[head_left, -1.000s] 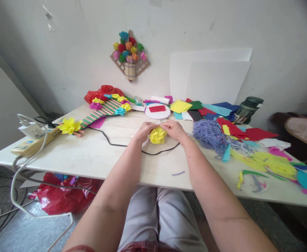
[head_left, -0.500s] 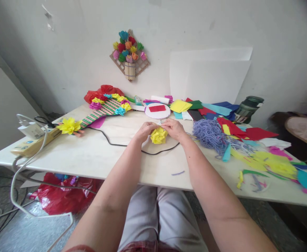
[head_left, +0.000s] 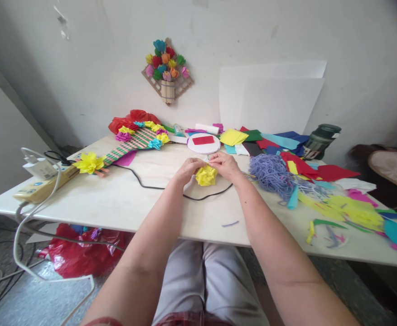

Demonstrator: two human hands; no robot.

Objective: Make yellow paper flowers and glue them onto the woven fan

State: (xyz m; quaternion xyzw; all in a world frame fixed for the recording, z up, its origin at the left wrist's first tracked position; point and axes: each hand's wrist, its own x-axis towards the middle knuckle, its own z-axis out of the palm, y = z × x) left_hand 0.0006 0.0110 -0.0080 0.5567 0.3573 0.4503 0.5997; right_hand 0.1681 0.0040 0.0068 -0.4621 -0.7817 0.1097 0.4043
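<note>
A yellow paper flower point(head_left: 205, 175) is held over the middle of the table, its ruffled petals facing me. My left hand point(head_left: 189, 170) pinches it from the left, near its upper edge. From the right, my right hand point(head_left: 225, 165) has its fingertips closed at the flower's top, close to the left fingertips. Something small and pale shows between the fingers there, too small to name. Just beyond the hands lies a white paddle-shaped piece point(head_left: 203, 148) with a red rectangle point(head_left: 203, 140) on it.
A green woven fan shape with paper flowers point(head_left: 133, 144) lies left, near a power strip point(head_left: 47, 183). A black cable point(head_left: 144, 184) crosses the table under my hands. To the right are purple yarn point(head_left: 271, 174), coloured paper sheets point(head_left: 234, 137) and a dark green bottle point(head_left: 321, 141).
The yellow flower has turned or shifted very slightly between my fingers. Both hands stay in nearly the same place, and everything else on the table is unmoved.
</note>
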